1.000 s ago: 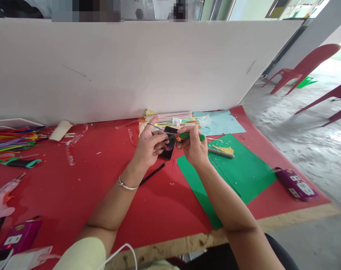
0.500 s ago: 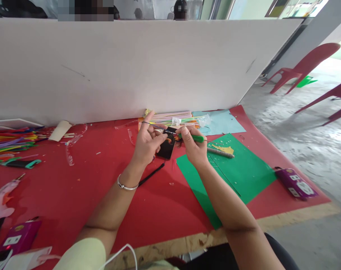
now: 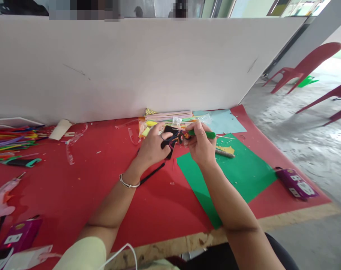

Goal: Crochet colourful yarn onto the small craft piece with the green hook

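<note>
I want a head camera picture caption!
Right grip on a green-handled tool, left grip on a dark strand, above a red tabletop.

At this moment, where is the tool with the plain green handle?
In the head view, the green-handled tool is just right of centre, held in the person's right hand, with a small dark-and-orange piece close on its left.

The right grip (image 3: 201,149) holds a green-handled tool (image 3: 210,134); the left grip (image 3: 153,147) touches dark cord (image 3: 169,139).
</note>
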Motion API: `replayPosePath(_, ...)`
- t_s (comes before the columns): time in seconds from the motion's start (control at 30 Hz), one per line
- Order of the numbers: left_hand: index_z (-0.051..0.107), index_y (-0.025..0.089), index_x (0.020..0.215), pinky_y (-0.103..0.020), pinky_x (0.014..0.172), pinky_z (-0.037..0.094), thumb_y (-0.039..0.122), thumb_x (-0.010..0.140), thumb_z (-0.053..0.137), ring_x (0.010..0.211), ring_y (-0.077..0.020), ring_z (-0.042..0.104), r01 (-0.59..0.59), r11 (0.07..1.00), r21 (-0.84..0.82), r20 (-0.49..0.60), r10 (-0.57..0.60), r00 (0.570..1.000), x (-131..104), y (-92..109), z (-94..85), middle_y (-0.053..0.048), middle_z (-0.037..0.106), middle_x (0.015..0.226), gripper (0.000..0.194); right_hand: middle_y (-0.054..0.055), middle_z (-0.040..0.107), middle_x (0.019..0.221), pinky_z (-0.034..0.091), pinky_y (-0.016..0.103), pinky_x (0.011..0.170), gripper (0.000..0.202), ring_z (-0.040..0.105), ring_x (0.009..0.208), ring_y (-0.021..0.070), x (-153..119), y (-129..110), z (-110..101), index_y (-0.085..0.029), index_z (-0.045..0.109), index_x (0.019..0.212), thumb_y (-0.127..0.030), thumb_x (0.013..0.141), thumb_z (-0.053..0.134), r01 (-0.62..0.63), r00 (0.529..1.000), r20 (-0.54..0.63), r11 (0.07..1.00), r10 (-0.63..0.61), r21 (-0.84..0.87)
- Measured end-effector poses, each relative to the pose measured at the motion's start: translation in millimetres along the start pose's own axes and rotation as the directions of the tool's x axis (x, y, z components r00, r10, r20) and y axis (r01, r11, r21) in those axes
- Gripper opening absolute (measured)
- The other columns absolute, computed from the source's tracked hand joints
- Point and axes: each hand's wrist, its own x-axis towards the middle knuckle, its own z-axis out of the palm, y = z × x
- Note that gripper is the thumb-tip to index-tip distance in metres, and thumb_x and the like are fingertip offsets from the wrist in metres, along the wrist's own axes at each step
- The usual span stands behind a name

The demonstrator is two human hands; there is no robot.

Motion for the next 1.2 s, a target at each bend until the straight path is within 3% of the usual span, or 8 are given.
replayPosePath(0.1, 0.080, 0.025, 0.130, -0.059, 0.117, 0.058, 0.010, 0.081, 0.069, 0.148, -0.0385, 0.057, -0.090, 0.996, 0.027, 0.122, 0.086, 0.989, -4.5, 8.7, 3.2, -0.012, 0.060, 0.159, 0.053, -0.004, 0.064, 0.069, 0.047, 0.022, 0.039, 0.052, 0.054, 0.042, 0.0054, 1.0, -8.0, 0.3, -0.022, 0.072, 0.079, -0.072, 0.087, 0.080, -0.039, 0.999, -0.010, 0.999, 0.039, -0.017)
replayPosePath(0.2, 0.072, 0.028, 0.146, -0.035, 0.079, 0.069, 0.008, 0.081, 0.067, 0.143, -0.0365, 0.061, -0.042, 0.994, -0.105, 0.056, 0.048, 0.997, -7.4, 17.7, 1.7, -0.012, 0.062, 0.158, 0.068, -0.004, 0.063, 0.069, 0.045, 0.023, 0.038, 0.053, 0.054, 0.042, 0.0056, 2.5, -13.4, 0.7, -0.022, 0.070, 0.077, -0.074, 0.084, 0.082, -0.053, 0.999, -0.012, 0.999, 0.053, -0.012)
replayPosePath(0.3, 0.072, 0.028, 0.147, -0.020, 0.054, 0.056, 0.008, 0.078, 0.070, 0.140, -0.0364, 0.062, 0.009, 0.957, -0.291, -0.025, -0.017, 1.000, -7.7, 19.1, -0.5, -0.013, 0.060, 0.159, 0.072, -0.003, 0.063, 0.070, 0.045, 0.023, 0.038, 0.053, 0.052, 0.043, 0.0051, 3.1, -15.1, 0.9, -0.023, 0.071, 0.078, -0.075, 0.086, 0.079, -0.044, 0.999, -0.006, 0.998, 0.044, -0.042)
replayPosePath(0.47, 0.082, 0.027, 0.131, -0.017, 0.052, 0.048, 0.017, 0.079, 0.077, 0.098, -0.0191, 0.067, 0.079, 0.766, -0.638, -0.088, -0.175, 0.981, -5.2, 19.6, 1.6, -0.011, 0.071, 0.130, 0.053, -0.003, 0.064, 0.070, 0.042, 0.023, 0.038, 0.051, 0.055, 0.044, 0.0057, 0.4, -9.9, 1.0, -0.023, 0.074, 0.080, -0.073, 0.087, 0.079, -0.061, 0.997, 0.033, 0.997, 0.063, -0.050)
replayPosePath(0.57, 0.082, 0.029, 0.134, -0.018, 0.044, 0.034, 0.024, 0.080, 0.082, 0.063, -0.0065, 0.045, 0.132, 0.642, -0.755, -0.057, -0.266, 0.962, -4.3, 28.8, 3.6, -0.008, 0.074, 0.119, 0.054, -0.003, 0.067, 0.074, 0.047, 0.023, 0.041, 0.051, 0.055, 0.046, 0.0057, -3.4, -4.6, 2.4, -0.023, 0.075, 0.080, -0.073, 0.086, 0.081, -0.052, 0.998, 0.038, 0.998, 0.053, -0.039)
replayPosePath(0.73, 0.072, 0.031, 0.150, -0.018, 0.041, 0.031, 0.026, 0.077, 0.084, 0.056, -0.0047, 0.042, 0.183, 0.525, -0.831, -0.007, -0.339, 0.941, -3.8, 41.0, 3.5, -0.005, 0.078, 0.114, 0.074, -0.003, 0.067, 0.073, 0.053, 0.025, 0.044, 0.045, 0.060, 0.050, 0.0080, -8.3, 0.9, 4.4, -0.023, 0.079, 0.084, -0.067, 0.092, 0.079, -0.030, 0.995, 0.092, 0.999, 0.034, -0.040)
replayPosePath(0.97, 0.081, 0.023, 0.130, -0.024, 0.066, 0.062, 0.039, 0.084, 0.084, 0.093, -0.0179, 0.072, 0.154, 0.577, -0.802, -0.063, -0.339, 0.939, 1.4, 25.1, 1.7, -0.008, 0.078, 0.108, 0.050, -0.003, 0.064, 0.072, 0.050, 0.024, 0.042, 0.049, 0.058, 0.048, 0.0072, -5.8, 1.2, 3.8, -0.023, 0.076, 0.082, -0.072, 0.090, 0.077, -0.006, 0.999, 0.041, 0.997, 0.009, -0.075)
replayPosePath(1.2, 0.087, 0.024, 0.121, -0.027, 0.053, 0.053, 0.072, 0.103, 0.058, 0.084, -0.0211, 0.074, 0.204, 0.875, -0.440, 0.026, -0.215, 0.976, -4.0, 18.4, -17.6, -0.013, 0.083, 0.117, 0.059, -0.003, 0.064, 0.070, 0.049, 0.024, 0.043, 0.049, 0.060, 0.049, 0.0080, -4.8, -1.3, 3.1, -0.024, 0.075, 0.083, -0.073, 0.089, 0.077, -0.025, 0.997, 0.065, 0.998, 0.029, -0.060)
